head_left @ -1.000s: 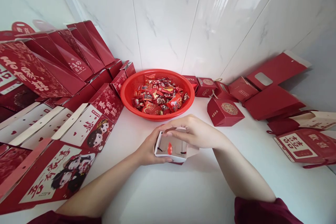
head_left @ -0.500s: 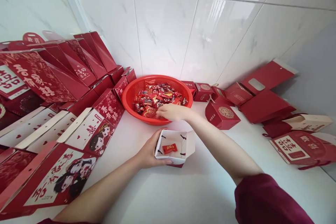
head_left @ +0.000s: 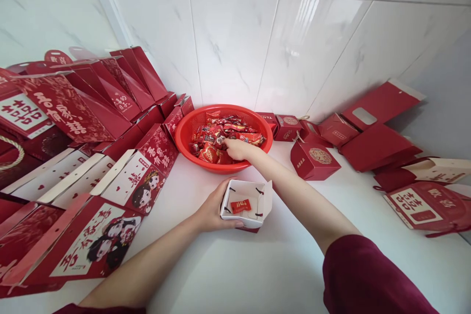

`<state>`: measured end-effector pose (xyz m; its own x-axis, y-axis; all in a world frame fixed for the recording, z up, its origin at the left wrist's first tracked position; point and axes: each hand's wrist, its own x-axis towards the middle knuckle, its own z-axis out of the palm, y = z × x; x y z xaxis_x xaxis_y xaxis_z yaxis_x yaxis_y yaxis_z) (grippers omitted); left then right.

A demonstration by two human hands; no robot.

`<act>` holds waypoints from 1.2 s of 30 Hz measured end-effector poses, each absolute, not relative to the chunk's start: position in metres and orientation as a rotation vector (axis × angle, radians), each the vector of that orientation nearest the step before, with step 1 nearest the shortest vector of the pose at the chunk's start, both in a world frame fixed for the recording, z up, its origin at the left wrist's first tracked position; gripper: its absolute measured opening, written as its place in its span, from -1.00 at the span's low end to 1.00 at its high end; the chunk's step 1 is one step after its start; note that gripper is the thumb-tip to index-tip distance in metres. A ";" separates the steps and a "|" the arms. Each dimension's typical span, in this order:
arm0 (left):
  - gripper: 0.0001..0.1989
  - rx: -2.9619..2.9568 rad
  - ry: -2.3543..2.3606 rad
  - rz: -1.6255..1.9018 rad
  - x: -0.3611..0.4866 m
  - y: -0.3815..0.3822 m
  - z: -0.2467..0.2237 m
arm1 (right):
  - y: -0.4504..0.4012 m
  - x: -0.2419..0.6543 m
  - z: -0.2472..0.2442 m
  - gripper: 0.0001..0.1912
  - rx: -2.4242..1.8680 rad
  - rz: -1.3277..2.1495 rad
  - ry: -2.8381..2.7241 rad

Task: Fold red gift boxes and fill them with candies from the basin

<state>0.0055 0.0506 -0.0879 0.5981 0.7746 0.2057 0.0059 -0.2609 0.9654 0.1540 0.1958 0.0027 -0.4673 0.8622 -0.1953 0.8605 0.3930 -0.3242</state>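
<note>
My left hand (head_left: 217, 208) is closed around a small open candy box (head_left: 245, 219), white inside with a red lower side. One red wrapped candy (head_left: 240, 206) lies on the box's floor, and dark cord ends poke through its walls. Beyond the box stands a red plastic basket (head_left: 184, 152) full of wrapped candies (head_left: 209, 152). My right hand (head_left: 237, 149) reaches over the basket's front rim into the candies. Its fingers are bent and close together at a candy with a dark wrapper; their tips are partly hidden, so whatever they pinch is unclear.
Rows of red and white gift boxes (head_left: 125, 181) crowd the left side. Several small red boxes (head_left: 315, 159) stand right of the basket, with larger red boxes (head_left: 380, 149) farther right. A white tiled wall (head_left: 231, 44) rises behind the white tabletop (head_left: 221, 274).
My right hand has dipped slightly deeper into the candies, and some have shifted around it. My left hand keeps the box in nearly the same place. The view has turned a little.
</note>
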 end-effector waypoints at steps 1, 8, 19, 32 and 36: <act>0.02 1.696 0.661 0.840 0.006 0.051 -0.088 | 0.197 0.153 0.003 -0.61 -1.617 0.639 -2.650; 0.00 1.720 0.655 0.827 0.007 0.051 -0.085 | 0.190 0.145 0.008 -0.06 -1.643 0.728 -2.779; -0.01 1.757 0.658 0.837 0.007 0.051 -0.084 | 0.180 0.176 0.009 -0.51 -1.374 0.807 -2.362; 0.04 1.642 0.632 0.819 0.006 0.052 -0.086 | 0.151 0.229 0.010 -0.38 -0.742 1.623 -1.592; 0.05 1.607 0.620 0.805 0.005 0.052 -0.087 | 0.158 0.232 0.004 -0.40 -0.685 1.666 -1.579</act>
